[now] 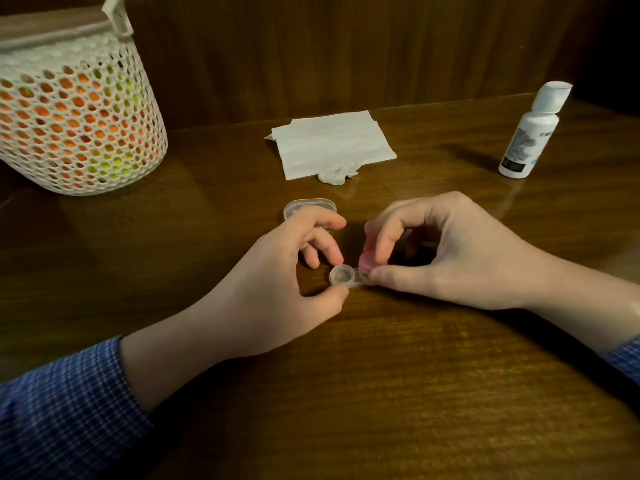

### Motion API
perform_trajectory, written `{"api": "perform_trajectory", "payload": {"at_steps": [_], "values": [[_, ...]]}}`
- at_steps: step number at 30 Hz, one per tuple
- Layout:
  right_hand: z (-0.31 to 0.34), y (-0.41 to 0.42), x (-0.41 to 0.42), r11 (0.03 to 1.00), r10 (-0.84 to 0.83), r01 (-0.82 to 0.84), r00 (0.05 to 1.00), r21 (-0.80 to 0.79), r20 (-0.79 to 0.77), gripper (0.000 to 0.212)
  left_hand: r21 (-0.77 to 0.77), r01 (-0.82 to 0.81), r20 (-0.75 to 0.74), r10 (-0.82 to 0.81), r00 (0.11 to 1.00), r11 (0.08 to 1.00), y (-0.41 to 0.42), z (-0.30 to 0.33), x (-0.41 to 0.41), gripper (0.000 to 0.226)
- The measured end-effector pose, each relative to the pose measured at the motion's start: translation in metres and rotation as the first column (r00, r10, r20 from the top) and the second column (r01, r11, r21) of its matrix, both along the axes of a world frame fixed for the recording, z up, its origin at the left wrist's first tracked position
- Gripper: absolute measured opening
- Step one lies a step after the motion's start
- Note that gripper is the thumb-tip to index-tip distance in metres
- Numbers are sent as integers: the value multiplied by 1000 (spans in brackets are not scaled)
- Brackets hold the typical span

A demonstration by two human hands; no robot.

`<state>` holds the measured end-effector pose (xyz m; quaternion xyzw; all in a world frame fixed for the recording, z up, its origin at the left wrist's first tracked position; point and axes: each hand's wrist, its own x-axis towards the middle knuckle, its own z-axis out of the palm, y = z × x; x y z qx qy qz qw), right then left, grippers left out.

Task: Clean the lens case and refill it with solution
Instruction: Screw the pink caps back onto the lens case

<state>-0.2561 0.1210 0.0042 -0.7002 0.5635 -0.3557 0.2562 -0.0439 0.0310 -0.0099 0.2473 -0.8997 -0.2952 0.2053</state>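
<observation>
The left hand [277, 282] pinches the open left well of the clear lens case [348, 276] between thumb and fingertip, while the right hand [446, 251] grips a pink cap [367, 258] at the case's right well. The case sits mid-table [381, 393], with a clear lid [308, 207] just beyond, a tissue [332, 143] farther back, and the solution bottle [531, 133] at far right.

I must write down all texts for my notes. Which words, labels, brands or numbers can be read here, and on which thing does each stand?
Nothing here can be read.
Bottle: grey print and a dark band on its label, too small and blurred to read.
Lens case, pink cap, tissue, basket: no text visible.
</observation>
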Motion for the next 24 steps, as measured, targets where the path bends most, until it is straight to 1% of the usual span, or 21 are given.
{"api": "perform_trajectory", "payload": {"at_steps": [5,14,24], "values": [[-2,-2,0,1000,-1,2,998,23,-67,9,15,3,-13,-2,1000,1000,0,1,0,66],[-2,-2,1,1000,16,-14,996,26,-82,11,20,8,-16,-8,1000,1000,1,2,-1,66],[-1,-2,1,999,27,-23,994,40,-102,11,-8,-1,-16,1,1000,1000,1,2,-1,64]]}}
